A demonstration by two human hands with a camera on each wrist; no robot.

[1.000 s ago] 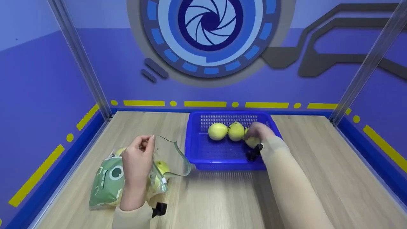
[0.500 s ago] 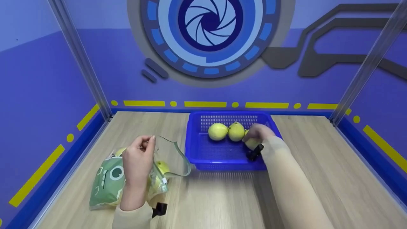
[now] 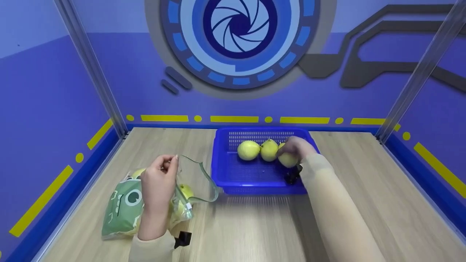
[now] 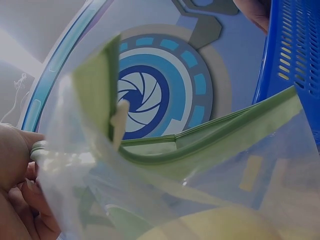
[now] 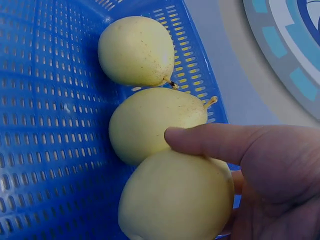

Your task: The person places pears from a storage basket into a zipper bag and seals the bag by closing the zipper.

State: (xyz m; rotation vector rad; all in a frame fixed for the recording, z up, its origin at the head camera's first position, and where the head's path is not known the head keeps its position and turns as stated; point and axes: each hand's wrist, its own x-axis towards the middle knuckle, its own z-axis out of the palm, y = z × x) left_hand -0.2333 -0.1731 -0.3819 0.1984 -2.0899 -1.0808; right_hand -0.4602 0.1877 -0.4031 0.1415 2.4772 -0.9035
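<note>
My left hand (image 3: 159, 185) pinches the rim of a clear zip bag (image 3: 198, 182) with green edging and a green cartoon face. The bag's mouth gapes toward the basket, and pears (image 3: 186, 190) show inside. In the left wrist view, the bag's green zip edge (image 4: 200, 142) stands apart at the opening. My right hand (image 3: 299, 146) reaches into the blue basket (image 3: 217, 160) and grips the rightmost pear (image 5: 175, 197), thumb on its upper side, other fingers mostly hidden behind it. A middle pear (image 3: 269, 151) and a left pear (image 3: 248, 150) sit beside it in a row.
The basket stands at the back of the wooden table (image 3: 251, 225), close to the patterned blue wall (image 3: 240, 105). Side walls with metal posts (image 3: 91, 65) bound the table left and right. Black wrist mounts (image 3: 183, 239) stick out from the sleeves.
My right hand has shifted slightly in its hold on the rightmost pear, and more of the pear's front now shows. The left hand and bag have stayed in place.
</note>
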